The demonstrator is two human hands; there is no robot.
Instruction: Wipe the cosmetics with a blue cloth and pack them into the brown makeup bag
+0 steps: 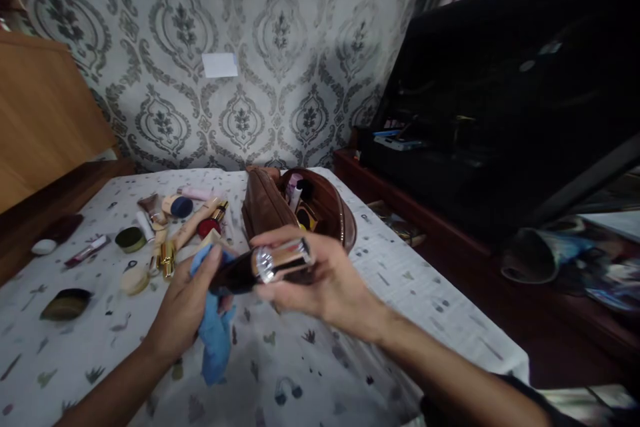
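Observation:
My right hand [325,280] is closed around the shiny silver-topped end of a dark cosmetic bottle [237,273], held tilted above the table. With my left hand [183,307] I grip a blue cloth [215,347] against the bottle's dark end, and the cloth's lower part hangs down. Just behind my right hand stands an open brown bag [270,197] with several cosmetics inside. To the left of the bag lie makeup items, among them gold-capped tubes [168,259], a jar with a dark blue lid [178,205] and a round red compact [208,227].
A patterned white cloth [300,380] covers the table. Farther left are a green-lidded jar [130,239], a dark oval item [67,304] and a dark red bottle [60,230]. A wooden cabinet [45,120] borders the left; a large black screen [480,107] leans at right.

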